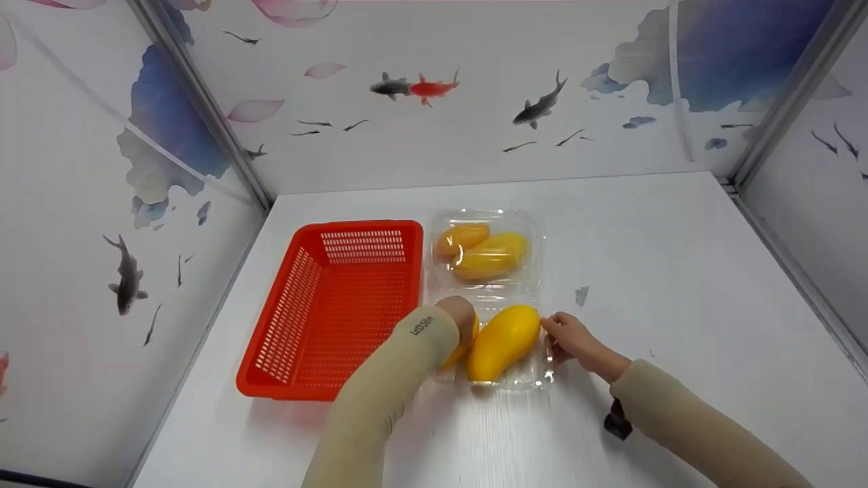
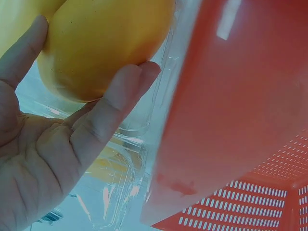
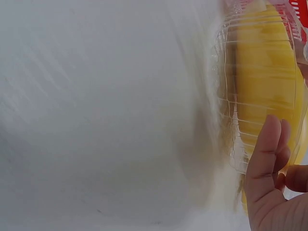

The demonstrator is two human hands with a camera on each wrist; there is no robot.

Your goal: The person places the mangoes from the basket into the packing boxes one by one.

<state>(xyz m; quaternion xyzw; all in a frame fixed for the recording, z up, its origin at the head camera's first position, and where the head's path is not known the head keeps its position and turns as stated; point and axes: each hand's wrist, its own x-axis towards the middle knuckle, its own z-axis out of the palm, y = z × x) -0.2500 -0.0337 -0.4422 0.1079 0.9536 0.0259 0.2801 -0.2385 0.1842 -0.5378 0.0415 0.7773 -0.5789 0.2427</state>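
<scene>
A clear plastic container [image 1: 532,378] lies on the white table with two yellow mangoes in its near part. My left hand [image 1: 459,315] holds the left mango [image 2: 108,45], thumb on one side and fingers on the other; in the head view the hand and sleeve cover much of it. Beside it, the larger right mango [image 1: 505,342] lies slantwise. On the container's right side, my right hand [image 1: 571,341] pinches the rim between thumb and fingers. Beyond, two more mangoes [image 1: 489,256] show through clear plastic.
A red slotted basket [image 1: 247,386] stands left of the container, close to my left forearm. Panels printed with fish [image 1: 536,105] enclose the white table [image 1: 678,271] at the back and sides. A small black object [image 1: 617,423] shows under my right sleeve.
</scene>
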